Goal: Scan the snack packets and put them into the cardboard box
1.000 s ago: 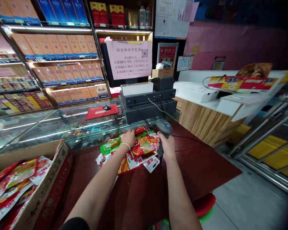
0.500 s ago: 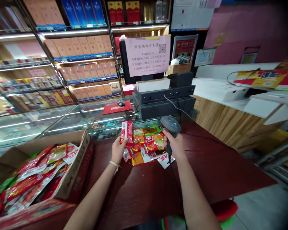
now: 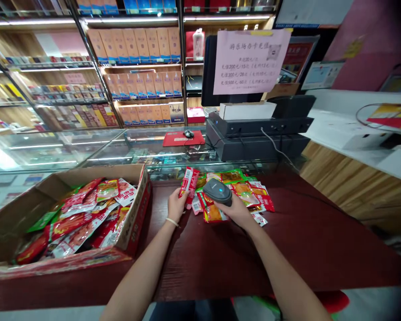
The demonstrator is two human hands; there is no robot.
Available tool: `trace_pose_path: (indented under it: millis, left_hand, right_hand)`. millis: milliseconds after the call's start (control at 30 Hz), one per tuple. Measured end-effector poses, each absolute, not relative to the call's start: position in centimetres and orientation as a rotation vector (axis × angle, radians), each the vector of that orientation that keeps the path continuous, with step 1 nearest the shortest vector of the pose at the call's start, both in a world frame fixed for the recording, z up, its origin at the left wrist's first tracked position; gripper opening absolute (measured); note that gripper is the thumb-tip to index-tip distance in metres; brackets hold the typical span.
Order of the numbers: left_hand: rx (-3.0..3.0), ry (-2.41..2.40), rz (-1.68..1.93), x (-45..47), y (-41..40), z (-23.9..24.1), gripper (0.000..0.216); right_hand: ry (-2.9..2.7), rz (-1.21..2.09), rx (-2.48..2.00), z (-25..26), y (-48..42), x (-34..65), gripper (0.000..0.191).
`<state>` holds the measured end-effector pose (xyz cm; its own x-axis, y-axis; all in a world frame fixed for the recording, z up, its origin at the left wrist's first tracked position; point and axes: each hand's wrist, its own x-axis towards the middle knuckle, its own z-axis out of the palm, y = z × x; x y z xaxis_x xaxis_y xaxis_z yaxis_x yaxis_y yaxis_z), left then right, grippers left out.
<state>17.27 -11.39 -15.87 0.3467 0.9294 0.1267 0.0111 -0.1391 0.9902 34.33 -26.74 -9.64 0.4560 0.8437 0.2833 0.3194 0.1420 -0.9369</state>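
Note:
My left hand (image 3: 177, 205) is closed on a red snack packet (image 3: 189, 183), held upright with its barcode side towards me. In my right hand (image 3: 237, 209) is a dark grey barcode scanner (image 3: 217, 191), its blue light lit and its head close to the packet's right side. The scanner's handle is hidden by its head and my fingers. Beneath and beyond the scanner, a pile of snack packets (image 3: 245, 192) in red, orange and green lies on the dark red tabletop (image 3: 200, 263).
An open cardboard box (image 3: 137, 214) of snack packets stands to the left. Behind the pile are a glass counter (image 3: 110, 151), a red mouse pad (image 3: 173, 138) with a mouse, a black cash drawer (image 3: 254, 147) and a monitor covered by a pink sign (image 3: 250, 62). Stocked shelves line the back.
The scanner in my right hand has moved left, close to the red packet. My left hand still holds the packet, now more tilted. The view has shifted left and down.

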Motion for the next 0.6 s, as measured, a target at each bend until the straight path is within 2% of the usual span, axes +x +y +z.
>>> trace_pose_path:
  millis: [133,267,600]
  left_hand:
    - [1.507,0.909,1.052,17.3,-11.2,-16.1,0.032]
    - [1.514,0.929,1.039,17.5,-11.2,-16.2,0.025]
    - [1.582,0.907,1.072,17.4,-11.1,-16.0,0.036]
  right_hand:
    - [-1.121,0.626,-1.528,-9.7,-27.0,34.2,0.017]
    - [-1.100,0.588,-1.537,-10.0,-27.0,34.4,0.024]
    - [-1.012,0.626,-1.438,-8.7,-27.2,34.1,0.024]
